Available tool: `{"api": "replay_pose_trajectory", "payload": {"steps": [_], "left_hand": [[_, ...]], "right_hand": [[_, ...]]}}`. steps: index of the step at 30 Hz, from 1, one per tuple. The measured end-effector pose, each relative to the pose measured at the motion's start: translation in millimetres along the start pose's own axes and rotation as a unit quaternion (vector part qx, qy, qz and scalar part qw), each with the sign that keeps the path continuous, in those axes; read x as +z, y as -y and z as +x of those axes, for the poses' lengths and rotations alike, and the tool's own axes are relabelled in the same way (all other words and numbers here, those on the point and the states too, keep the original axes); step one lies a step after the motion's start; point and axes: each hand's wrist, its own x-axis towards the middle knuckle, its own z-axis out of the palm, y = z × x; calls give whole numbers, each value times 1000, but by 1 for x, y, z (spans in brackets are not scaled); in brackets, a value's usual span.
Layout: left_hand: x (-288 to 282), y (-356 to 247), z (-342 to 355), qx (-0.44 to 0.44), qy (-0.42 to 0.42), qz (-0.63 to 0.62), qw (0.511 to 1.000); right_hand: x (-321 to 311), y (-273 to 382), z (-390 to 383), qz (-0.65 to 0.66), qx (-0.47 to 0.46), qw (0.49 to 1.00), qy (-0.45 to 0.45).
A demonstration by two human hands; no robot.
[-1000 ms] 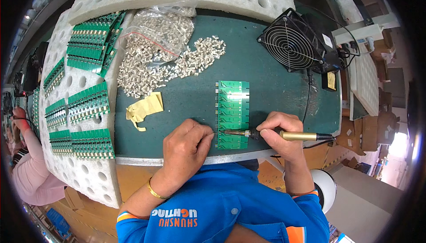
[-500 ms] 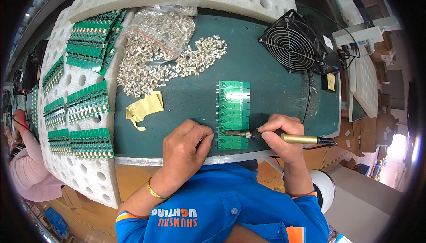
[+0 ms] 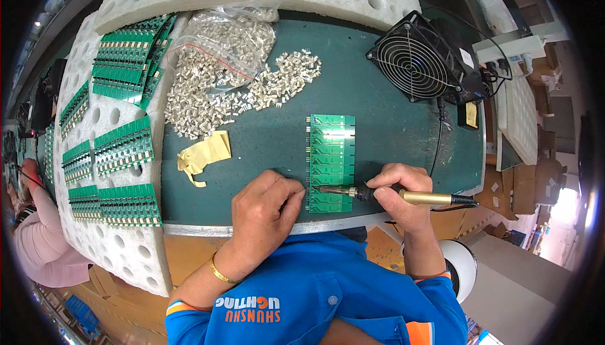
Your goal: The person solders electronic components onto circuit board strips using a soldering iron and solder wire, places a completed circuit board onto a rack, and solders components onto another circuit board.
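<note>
1. Presumably for control, right fingers [image 3: 389, 176] grip the soldering iron [image 3: 423, 198] from the green board's [image 3: 333, 156] right.
2. Left fingers [image 3: 291, 189] pinch closed beside the board's left edge, anything between them hidden.
3. Likely for steadiness, the board lies flat on the counter [image 3: 268, 140].

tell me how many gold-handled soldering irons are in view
1: the gold-handled soldering iron in the bare right hand, its tip at the long green circuit-board panel, beside the bare left hand. Others may be hidden in the far-left clutter.
</note>
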Motion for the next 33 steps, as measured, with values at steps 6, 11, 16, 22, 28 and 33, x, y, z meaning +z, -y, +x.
{"api": "replay_pose_trajectory", "payload": {"steps": [6,11,16,22,28,33], "left_hand": [[0,1,0,7,0,-7,1000],[-2,0,-4,-32,-9,-43,999],[-5,0,-8,-37,-1,-34,999],[-4,1,-7,-6,11,-13,1000],[-3,0,-6,-5,8,-12,1000],[-1,-1,-5,-7,6,-16,1000]], "right_hand": [[1,0,-1,-5,2,1000,-5],[0,0,-3,3,-5,1000,-17],[-5,-3,-12,37,5,998,-48],[-4,2,-14,17,-28,999,-15],[-2,2,-13,-15,-94,995,26],[-2,6,-10,-35,-101,993,47]]}}
